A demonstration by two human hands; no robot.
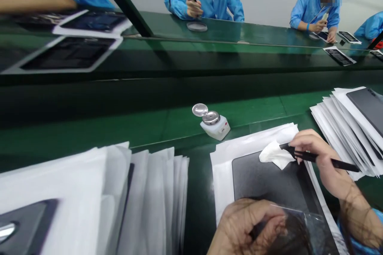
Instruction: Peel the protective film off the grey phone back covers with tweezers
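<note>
A flat dark tablet-like panel point(263, 179) lies on white sheets point(223, 167) in front of me. My right hand point(326, 159) grips a slim black tool point(338, 163), its exact kind unclear, over the panel's far right corner. A crumpled white wipe point(277, 155) rests on the panel at the tool's tip and by my fingertips. Over the near part of the panel, my left hand point(251, 227) is closed, thumb against finger, on the edge of a clear plastic film point(305, 217). My hand and dark hair in front hide part of the panel.
A white pump bottle point(217, 127) with its lid up stands beyond the sheets. Paper stacks with dark panels between them stand at left point(152, 199) and right point(344, 127). A raised green shelf point(179, 57) crosses behind; co-workers in blue point(206, 2) sit beyond.
</note>
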